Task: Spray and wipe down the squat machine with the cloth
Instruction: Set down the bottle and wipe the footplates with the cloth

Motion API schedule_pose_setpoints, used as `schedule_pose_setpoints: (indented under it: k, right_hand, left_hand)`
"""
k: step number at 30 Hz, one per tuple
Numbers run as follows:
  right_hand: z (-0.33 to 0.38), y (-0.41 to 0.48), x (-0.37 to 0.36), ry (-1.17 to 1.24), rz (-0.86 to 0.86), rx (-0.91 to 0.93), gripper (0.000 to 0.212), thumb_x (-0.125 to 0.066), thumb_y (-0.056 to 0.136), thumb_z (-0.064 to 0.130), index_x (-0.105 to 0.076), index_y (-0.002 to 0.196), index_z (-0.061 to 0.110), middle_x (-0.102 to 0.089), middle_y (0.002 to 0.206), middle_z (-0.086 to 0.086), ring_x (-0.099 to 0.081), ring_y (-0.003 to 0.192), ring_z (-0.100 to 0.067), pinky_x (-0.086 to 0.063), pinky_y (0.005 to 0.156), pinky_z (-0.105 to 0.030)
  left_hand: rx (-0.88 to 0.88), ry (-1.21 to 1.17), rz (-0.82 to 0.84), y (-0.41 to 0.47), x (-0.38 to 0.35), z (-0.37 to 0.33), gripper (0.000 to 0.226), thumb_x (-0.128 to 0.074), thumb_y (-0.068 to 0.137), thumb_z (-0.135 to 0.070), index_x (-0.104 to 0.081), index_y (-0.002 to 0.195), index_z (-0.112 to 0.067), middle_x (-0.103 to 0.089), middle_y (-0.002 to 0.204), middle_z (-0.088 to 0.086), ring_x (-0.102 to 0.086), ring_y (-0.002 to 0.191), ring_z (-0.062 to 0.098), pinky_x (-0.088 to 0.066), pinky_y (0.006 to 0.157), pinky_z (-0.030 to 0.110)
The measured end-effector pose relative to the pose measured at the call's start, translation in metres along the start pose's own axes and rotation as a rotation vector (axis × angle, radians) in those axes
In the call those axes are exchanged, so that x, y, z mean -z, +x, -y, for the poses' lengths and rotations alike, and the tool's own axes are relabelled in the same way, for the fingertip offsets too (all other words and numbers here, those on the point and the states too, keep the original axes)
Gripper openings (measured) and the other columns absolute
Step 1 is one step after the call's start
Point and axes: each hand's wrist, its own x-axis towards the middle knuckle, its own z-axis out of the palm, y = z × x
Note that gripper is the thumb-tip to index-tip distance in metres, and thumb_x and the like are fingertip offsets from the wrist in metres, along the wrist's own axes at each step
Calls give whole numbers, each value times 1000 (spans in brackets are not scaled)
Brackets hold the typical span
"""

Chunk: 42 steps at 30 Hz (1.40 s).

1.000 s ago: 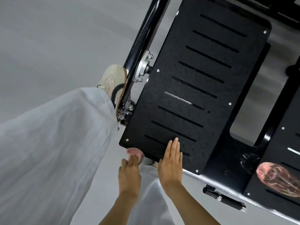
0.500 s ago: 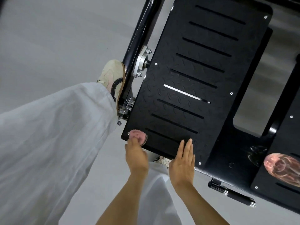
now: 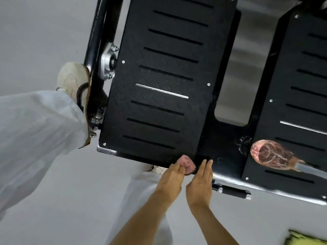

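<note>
L hand [image 3: 172,175] pinches cloth [image 3: 187,164] at footplate [image 3: 208,50] edge; R hand [image 3: 200,183] prob. touching.

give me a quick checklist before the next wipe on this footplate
1. cloth gripped in left hand: ok.
2. cloth at the near edge of the left footplate: ok.
3. wipe path rightward free: not ok, right hand lies flat right beside the cloth.
4. spray bottle set aside, lying on the right footplate: ok.
5. left footplate wet with spray: cannot tell.
</note>
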Motion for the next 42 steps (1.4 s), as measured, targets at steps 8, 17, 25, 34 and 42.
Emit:
schedule_pose_setpoints:
  k: [8,17,25,34,42]
  right_hand:
    - [-28,9,21,104,-65,-108,82,-44,88,-9,0,153,13,11,160,-4,-4,148,-23,-28,115,-41]
    - [-9,19,34,93,-23,-164,83,-51,94,6,7,152,10,15,159,-7,-2,148,-24,-26,116,-35]
    - [16,34,41,78,23,-158,87,-53,91,6,10,151,6,21,157,-13,9,147,-25,-12,120,-33]
    - [35,73,73,85,18,-164,100,-56,91,43,15,149,5,25,155,-17,11,147,-28,-8,120,-37]
    - [79,112,92,91,106,-270,135,-65,72,67,30,143,4,38,149,-14,24,144,-28,-3,118,-44]
  left_hand:
    - [-654,605,-15,47,44,-51,34,-52,93,-14,-54,126,-8,-48,128,11,-43,118,29,-38,97,40]
    - [-1010,1082,138,58,61,2,47,-61,84,-13,-52,129,-25,-42,136,-7,-42,122,25,-32,111,46]
    - [-986,1184,6,106,118,-17,66,-61,85,-5,-36,144,-15,-29,148,7,-30,133,34,-26,113,51]
    - [-743,1279,-170,131,147,-33,68,-48,94,-16,-13,151,-5,-14,154,20,-29,132,37,-34,105,53]
    - [-945,1354,-92,163,187,-35,66,-52,93,-16,-19,151,-13,-17,158,9,-29,135,31,-34,106,48]
